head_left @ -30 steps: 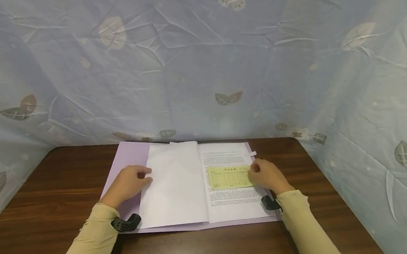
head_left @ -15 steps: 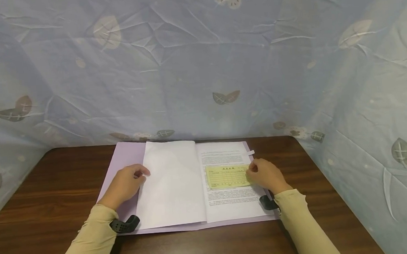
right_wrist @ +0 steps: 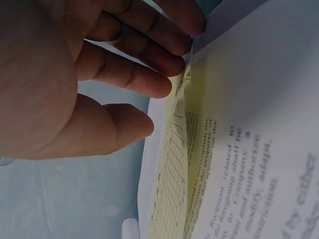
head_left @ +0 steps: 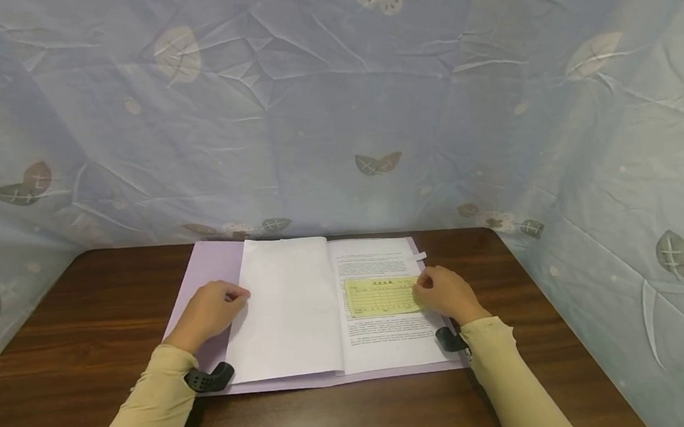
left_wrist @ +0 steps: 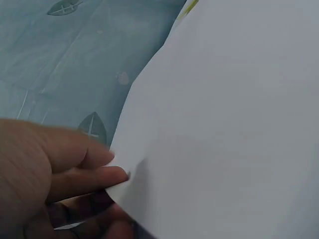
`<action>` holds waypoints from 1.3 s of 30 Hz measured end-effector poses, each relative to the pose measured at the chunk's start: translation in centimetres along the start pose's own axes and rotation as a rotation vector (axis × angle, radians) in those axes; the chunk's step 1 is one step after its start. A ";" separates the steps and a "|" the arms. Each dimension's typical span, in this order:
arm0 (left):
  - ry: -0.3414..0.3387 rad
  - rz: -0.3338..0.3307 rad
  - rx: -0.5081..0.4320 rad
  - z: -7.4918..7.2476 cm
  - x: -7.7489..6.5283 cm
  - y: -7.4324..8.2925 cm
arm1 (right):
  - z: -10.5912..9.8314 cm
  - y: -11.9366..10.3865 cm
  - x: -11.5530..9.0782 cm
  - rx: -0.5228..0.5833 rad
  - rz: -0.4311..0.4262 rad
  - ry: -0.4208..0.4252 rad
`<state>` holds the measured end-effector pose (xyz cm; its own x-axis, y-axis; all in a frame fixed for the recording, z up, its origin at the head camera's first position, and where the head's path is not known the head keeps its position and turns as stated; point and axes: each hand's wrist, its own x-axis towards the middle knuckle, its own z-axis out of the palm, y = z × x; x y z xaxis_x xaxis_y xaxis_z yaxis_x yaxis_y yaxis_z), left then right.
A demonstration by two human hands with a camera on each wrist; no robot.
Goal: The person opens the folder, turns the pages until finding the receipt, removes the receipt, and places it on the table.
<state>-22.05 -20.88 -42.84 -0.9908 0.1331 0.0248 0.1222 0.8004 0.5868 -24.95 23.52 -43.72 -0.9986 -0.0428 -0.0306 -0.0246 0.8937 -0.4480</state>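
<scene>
An open lilac folder (head_left: 216, 255) holds printed sheets on the table. My left hand (head_left: 208, 312) pinches the left edge of a blank white sheet (head_left: 285, 303); in the left wrist view, fingertips lie on both sides of this sheet (left_wrist: 214, 124). On the printed page (head_left: 387, 346) at the right lies a yellow ruled slip (head_left: 380, 297). My right hand (head_left: 449, 292) is at the slip's right end. In the right wrist view, a gap shows between thumb and forefinger, and relaxed fingertips touch the bowed yellow slip (right_wrist: 172, 174).
The dark wooden table (head_left: 332, 419) extends around the folder. A patterned cloth (head_left: 311, 110) hangs behind it and along both sides. A small white tab (head_left: 420, 256) sticks out at the folder's right edge. Each wrist wears a black band (head_left: 210, 378).
My left thumb and fingertips have come together on the white sheet's edge. My right hand has stayed at the yellow slip. The head view has shifted slightly.
</scene>
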 end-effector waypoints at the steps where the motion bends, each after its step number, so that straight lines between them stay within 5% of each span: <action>1: -0.016 -0.007 0.001 0.0 0.0 0.0 | 0.0 0.0 0.0 -0.001 0.000 0.000; 6: -0.088 -0.049 0.006 0.0 -0.1 0.1 | 0.0 -0.1 0.2 -0.009 0.003 -0.001; 12: -0.097 -0.073 0.003 0.3 0.0 0.0 | 0.0 -0.1 0.3 -0.014 0.009 -0.008; 26: -0.178 0.051 0.115 0.5 -0.4 0.3 | 0.3 0.2 0.4 -0.040 -0.001 -0.009; 39: -0.128 0.034 0.227 0.6 -0.5 -0.4 | 0.2 0.0 0.1 -0.034 0.001 -0.010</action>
<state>-21.52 -20.92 -43.61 -0.9723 0.2230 -0.0694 0.1792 0.9029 0.3907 -25.03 23.40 -43.91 -0.9981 -0.0458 -0.0402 -0.0249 0.9085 -0.4171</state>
